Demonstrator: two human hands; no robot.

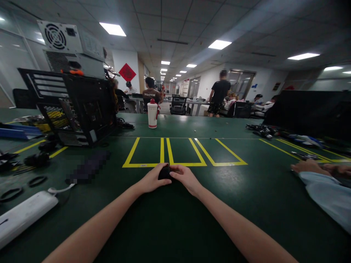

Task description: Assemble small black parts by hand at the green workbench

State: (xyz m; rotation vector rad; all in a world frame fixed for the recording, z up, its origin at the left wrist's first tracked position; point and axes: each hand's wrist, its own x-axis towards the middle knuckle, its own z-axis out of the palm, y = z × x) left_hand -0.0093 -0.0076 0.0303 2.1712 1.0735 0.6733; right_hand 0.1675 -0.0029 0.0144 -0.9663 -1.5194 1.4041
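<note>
A small black object [164,173], too dark and too covered to name, sits between my two hands at the near side of the yellow tape marks. My left hand [151,179] is closed round its left side, thumb in front and fingers behind. On the other side my right hand [187,178] pinches at it with thumb and fingertips. Just beyond my hands lie the yellow tape outlines [187,164] on the dark green tabletop [170,226].
An open black computer case [90,109] with power supplies [63,38] on top stands at left. Nearer are a white power strip [27,213] and black rings [37,180]. A white cup [152,115] stands ahead. At right, another person's hands [309,167] work beside cables [260,129].
</note>
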